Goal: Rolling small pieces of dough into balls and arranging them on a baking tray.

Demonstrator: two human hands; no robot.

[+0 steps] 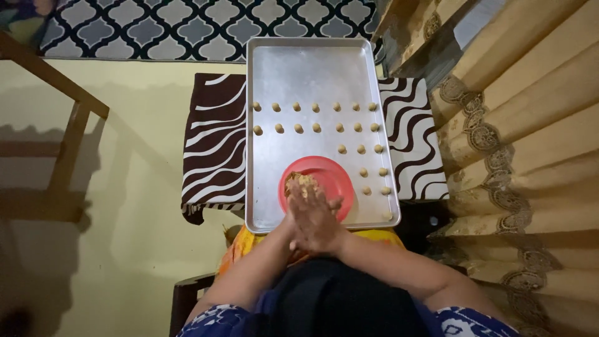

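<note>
Right hand point(318, 218) over left hand point(298, 226) — palms pressed, fingers flat — above red bowl point(334, 178) on tray point(299, 68)

both hands are pressed palm to palm, right hand point(318, 221) on top of the left hand point(294, 219), over the near edge of a metal baking tray point(312, 68). just beyond the fingertips sits a red bowl point(331, 178) of dough point(301, 183); rows of small dough balls point(315, 127) lie farther out
</note>
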